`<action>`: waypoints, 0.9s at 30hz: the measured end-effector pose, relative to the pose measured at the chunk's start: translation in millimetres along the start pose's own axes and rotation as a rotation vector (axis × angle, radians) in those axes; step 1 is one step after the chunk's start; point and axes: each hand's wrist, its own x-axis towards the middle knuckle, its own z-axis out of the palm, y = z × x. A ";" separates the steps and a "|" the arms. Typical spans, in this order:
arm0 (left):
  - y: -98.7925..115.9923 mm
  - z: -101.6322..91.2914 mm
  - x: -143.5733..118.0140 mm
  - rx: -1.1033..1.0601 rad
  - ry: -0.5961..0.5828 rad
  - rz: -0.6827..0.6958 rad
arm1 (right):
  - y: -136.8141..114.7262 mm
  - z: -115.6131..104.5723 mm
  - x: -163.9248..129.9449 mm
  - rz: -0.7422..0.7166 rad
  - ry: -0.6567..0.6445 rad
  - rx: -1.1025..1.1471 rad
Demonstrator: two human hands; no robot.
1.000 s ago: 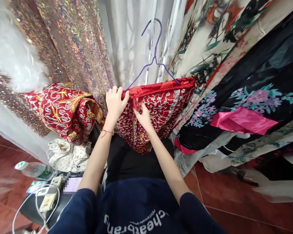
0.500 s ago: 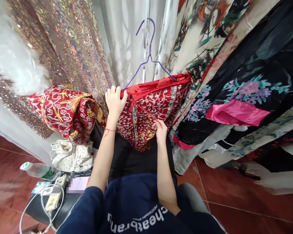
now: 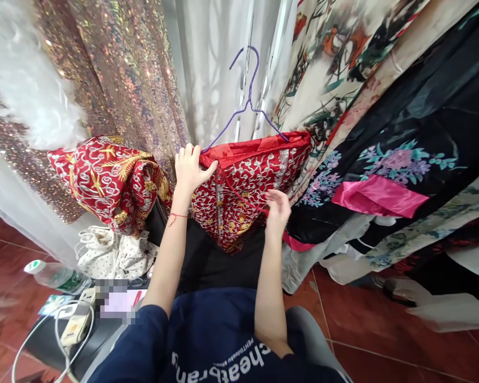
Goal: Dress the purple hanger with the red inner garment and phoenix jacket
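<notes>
A folded red embroidered garment [image 3: 247, 181] with silver and gold thread hangs over a purple wire hanger [image 3: 245, 101]. My left hand [image 3: 190, 170] grips the garment's top left edge where it meets the hanger's shoulder. My right hand [image 3: 277, 210] is at the garment's lower right, fingers spread and blurred, with a thin red cord [image 3: 243, 196] stretching from the cloth toward it. Whether the fingers pinch that cord is unclear.
A second red embroidered piece [image 3: 107, 181] lies bunched at left above a white dotted cloth [image 3: 112, 255]. Sequin fabric [image 3: 115, 69] and floral robes [image 3: 383, 159] hang around. A water bottle [image 3: 56, 276], cables and a power strip [image 3: 74, 330] lie at lower left on red floor tiles.
My right hand left the knot near the garment's top and moved down and to the right, drawing a red cord out. My left hand kept its grip on the top edge.
</notes>
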 end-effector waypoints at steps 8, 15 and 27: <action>2.2 -6.7 -4.4 0.007 -0.015 0.005 | -12.1 116.9 -4.1 0.055 -0.389 -0.049; 3.6 -6.3 -5.7 0.015 0.002 0.001 | -10.9 103.6 -22.7 0.075 -0.392 -0.081; 4.6 -3.3 -6.9 0.018 0.012 -0.013 | 5.4 85.1 -18.2 0.238 -0.291 -0.011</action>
